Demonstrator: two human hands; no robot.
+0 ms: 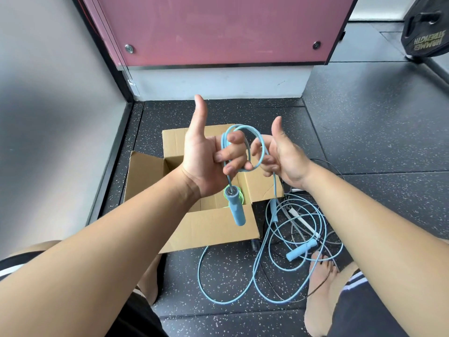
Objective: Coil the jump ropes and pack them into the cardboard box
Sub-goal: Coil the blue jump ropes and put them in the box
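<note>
Hanging below the left hand [206,156] at the centre of the frame, 1 foam handle [237,207] of the blue jump rope [257,139] is seen just above the open cardboard box [206,227]. The left fingers are curled round a few small loops of the cord, with the thumb pointing up. Just to the right, the right hand [284,159] is raised with its thumb up too, and 1 strand of the same cord is pinched in its curled fingers.

The box is set on the speckled floor [376,147] beneath both hands, its 4 flaps folded outward. A green rope [240,193] is glimpsed inside, mostly hidden by the hanging handle.

The rest of the blue cord is spread in loose loops on the floor at the lower right of the box, ending in the second handle [301,249]. It is tangled with a white-handled rope [303,220] and thin dark cords. A bare foot [318,288] is placed at the edge of that pile.

The space is closed in by a grey wall [48,117] at the left and a pink panel [218,27] at the top. Open floor is left at the right of the frame, up to a weight plate [424,27] in the upper right corner.
</note>
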